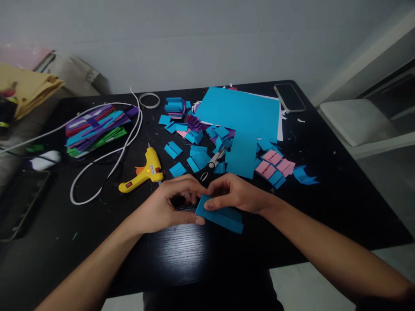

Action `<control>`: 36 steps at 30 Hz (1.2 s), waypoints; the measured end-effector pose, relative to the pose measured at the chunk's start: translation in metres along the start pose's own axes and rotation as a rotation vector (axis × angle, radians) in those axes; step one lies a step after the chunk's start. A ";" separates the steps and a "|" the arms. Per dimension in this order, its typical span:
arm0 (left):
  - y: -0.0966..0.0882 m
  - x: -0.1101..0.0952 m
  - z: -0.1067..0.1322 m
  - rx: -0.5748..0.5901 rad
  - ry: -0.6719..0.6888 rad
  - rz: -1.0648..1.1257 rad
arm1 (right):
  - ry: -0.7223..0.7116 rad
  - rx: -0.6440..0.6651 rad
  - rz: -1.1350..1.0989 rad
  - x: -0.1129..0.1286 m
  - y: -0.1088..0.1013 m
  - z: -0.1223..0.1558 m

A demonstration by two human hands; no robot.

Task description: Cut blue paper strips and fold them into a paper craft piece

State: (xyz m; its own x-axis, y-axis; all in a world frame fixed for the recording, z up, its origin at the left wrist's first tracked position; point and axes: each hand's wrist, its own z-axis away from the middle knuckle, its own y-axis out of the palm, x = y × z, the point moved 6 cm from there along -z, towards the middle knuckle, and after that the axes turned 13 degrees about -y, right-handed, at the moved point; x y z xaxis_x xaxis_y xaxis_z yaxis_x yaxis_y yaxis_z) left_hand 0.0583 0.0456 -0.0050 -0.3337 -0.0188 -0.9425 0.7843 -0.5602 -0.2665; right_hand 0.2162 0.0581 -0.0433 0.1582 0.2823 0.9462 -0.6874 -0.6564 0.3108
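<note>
Both my hands meet at the front middle of a black table [340,203]. They pinch a folded blue paper piece [223,217] that lies on the table. My left hand [168,205] grips its left corner with thumb and fingers closed. My right hand [235,193] presses and pinches its upper edge. Just behind my hands lie scissors [212,164] with black handles, and a yellow glue gun [144,172] lies to the left.
A large blue sheet [241,116] lies over white paper at the back. Several small folded blue, pink and purple pieces [275,166] are scattered around it. A stack of coloured strips [94,127], a white cable [106,168], a tape ring [149,100] and a phone [289,97] also lie on the table.
</note>
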 end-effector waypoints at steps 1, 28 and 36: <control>-0.001 0.001 0.000 -0.001 -0.016 0.007 | 0.006 -0.015 -0.007 0.000 -0.002 0.000; -0.024 0.011 0.002 -0.457 -0.043 -0.102 | 0.034 -0.205 0.019 -0.009 -0.013 -0.002; -0.055 0.014 0.008 -0.738 0.071 0.531 | -0.041 -0.102 -0.063 -0.004 -0.010 0.000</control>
State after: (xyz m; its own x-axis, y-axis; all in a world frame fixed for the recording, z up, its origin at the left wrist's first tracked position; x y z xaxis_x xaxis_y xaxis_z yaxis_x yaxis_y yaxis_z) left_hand 0.0064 0.0695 -0.0018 0.1810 -0.0580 -0.9818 0.9691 0.1805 0.1680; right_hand 0.2221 0.0633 -0.0504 0.2305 0.2903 0.9288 -0.7433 -0.5635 0.3606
